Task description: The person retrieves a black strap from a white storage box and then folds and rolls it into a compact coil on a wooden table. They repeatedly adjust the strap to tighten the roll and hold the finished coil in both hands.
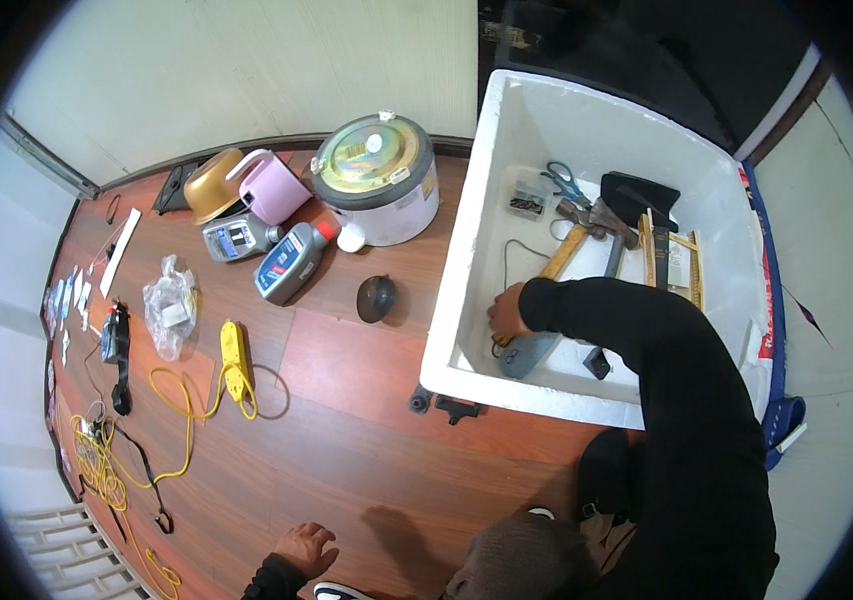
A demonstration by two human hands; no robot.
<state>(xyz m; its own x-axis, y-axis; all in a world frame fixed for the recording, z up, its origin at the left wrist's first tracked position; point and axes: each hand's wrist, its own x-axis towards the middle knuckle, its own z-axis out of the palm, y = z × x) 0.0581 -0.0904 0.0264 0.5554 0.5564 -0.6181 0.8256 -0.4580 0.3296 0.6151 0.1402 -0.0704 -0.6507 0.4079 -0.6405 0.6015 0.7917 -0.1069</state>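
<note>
Inside a white foam box (467, 250), my right hand (510, 312) is closed around the lower wooden handle of a hammer (564, 252). The handle slants up to a metal head that rests among other tools; part of my grip is hidden. Just below that hand lies a grey-blue rounded object (527, 355), and a small black block (597, 363) sits to its right. My left hand (307, 548) hangs above the wooden floor at the bottom, fingers apart, holding nothing.
The box also holds blue-handled scissors (567, 182), a clear small case (527, 195) and a black pouch (637, 195). Left of it stand a round appliance (377, 180), a pink jug (272, 190) and bottles (292, 265). A yellow power strip (235, 360) trails its cord across the floor.
</note>
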